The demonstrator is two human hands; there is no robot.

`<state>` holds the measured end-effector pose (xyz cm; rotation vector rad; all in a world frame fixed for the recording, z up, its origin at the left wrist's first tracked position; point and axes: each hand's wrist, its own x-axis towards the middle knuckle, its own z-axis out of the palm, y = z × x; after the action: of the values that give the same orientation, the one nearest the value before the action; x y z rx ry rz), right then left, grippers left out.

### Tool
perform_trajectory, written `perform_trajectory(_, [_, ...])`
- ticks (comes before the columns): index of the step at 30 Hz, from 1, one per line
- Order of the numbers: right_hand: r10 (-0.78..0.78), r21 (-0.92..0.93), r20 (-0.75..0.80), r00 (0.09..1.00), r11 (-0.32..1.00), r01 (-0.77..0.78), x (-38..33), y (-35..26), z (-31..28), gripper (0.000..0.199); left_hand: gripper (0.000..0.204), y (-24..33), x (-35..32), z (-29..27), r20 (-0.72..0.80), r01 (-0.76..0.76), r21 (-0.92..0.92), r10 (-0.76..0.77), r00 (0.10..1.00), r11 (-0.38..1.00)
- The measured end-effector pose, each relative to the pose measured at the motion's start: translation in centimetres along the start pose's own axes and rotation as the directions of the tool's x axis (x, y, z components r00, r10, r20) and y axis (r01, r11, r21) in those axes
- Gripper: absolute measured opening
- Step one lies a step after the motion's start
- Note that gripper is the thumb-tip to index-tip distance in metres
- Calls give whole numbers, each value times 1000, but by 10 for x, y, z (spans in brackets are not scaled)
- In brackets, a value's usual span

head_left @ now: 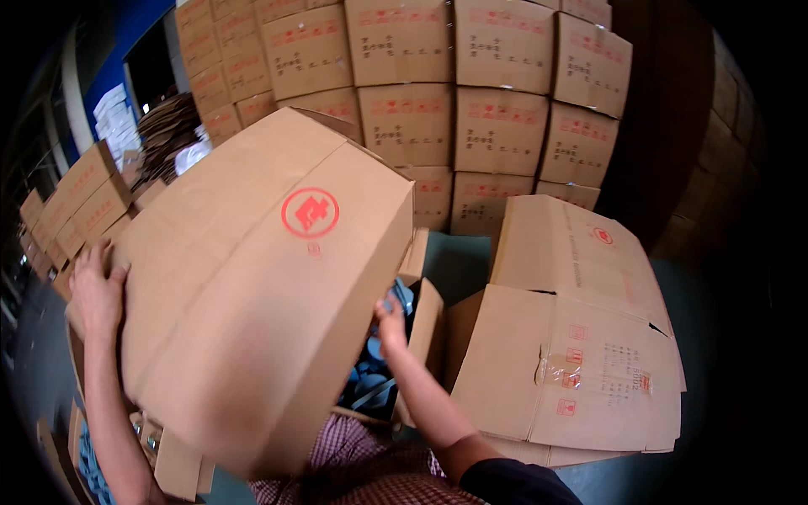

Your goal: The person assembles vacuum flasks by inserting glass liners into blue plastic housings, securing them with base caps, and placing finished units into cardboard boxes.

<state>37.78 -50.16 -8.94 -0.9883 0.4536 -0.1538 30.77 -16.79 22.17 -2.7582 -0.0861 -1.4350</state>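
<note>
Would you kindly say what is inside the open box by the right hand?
Blue pieces show inside the open box, near the right hand. The large tilted carton hides the box's left part, so contents there or deeper down cannot be seen.

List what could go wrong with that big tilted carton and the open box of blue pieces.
The large carton could slip: it tilts, with the left hand at its left edge. It hides part of the open box, so the right hand might bump something unseen. The blue pieces lie jumbled, so some might spill if that box is knocked.
</note>
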Motion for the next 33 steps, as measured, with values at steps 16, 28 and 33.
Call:
perform_trajectory(16, [362, 193, 685, 632, 746, -637, 23, 128, 86, 57, 39, -43, -55, 70, 431, 196, -463, 26, 902, 864])
perform_trajectory(28, [-34, 344, 832, 554, 815, -466, 11, 62, 113, 40, 78, -73, -105, 35, 373, -178, -68, 191, 908, 982])
perform_trajectory(33, [-439, 524, 761, 478, 850, -53, -34, -14, 124, 47, 59, -63, -85, 70, 128, -396, -152, 415, 901, 906])
